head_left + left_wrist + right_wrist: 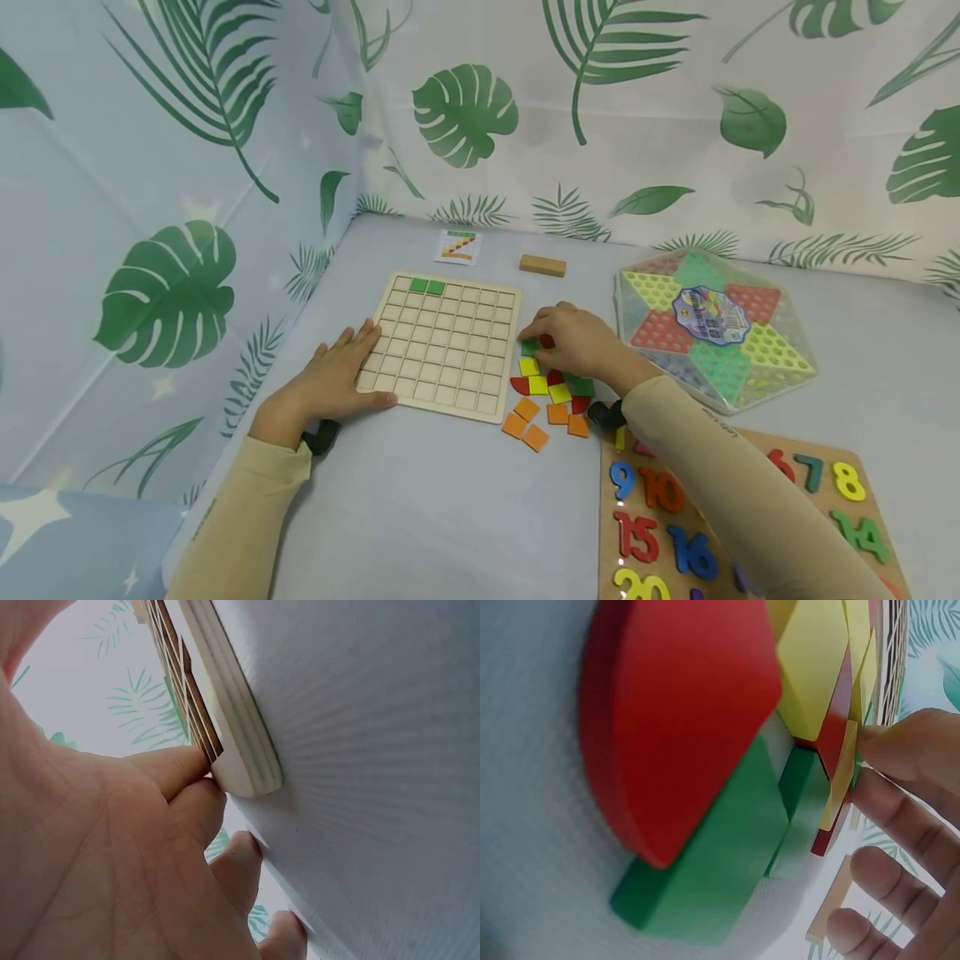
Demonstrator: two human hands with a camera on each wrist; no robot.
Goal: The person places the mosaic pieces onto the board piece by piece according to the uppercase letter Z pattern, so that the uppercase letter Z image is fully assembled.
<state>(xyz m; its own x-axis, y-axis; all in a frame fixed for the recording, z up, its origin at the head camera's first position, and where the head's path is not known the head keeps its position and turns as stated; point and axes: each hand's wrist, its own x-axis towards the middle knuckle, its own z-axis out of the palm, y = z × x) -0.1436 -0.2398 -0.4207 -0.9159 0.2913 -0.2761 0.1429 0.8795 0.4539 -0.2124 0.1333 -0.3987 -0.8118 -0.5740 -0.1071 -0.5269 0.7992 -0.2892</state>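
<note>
Beige sleeve (720, 479) of the right arm comes nearest to the head camera, at four o'clock, and passes above the number board (628, 505). At three o'clock from the middle of the grid board (448, 348), just outside its edge, lies a green piece (529, 347). The right hand (581, 337) has thumb and forefinger together on it; how firm this pinch is, I cannot tell. The left hand (333, 383), between eight and nine o'clock, rests against the board's edge with fingers relaxed, gripping nothing.

For a good pick, I think the green piece should be held by two opposite sides and lifted straight up. A yellow piece (528, 367) lies close at its six o'clock, and a red piece (548, 341) at its three o'clock, so a sideways pull could drag them along. It would also be wise to keep the wrist raised, because the black wrist unit (603, 414) is just beside an orange piece (578, 426) and could push it. From the left hand, light pressure seems enough; a stronger push could slide the grid board toward three o'clock.
</note>
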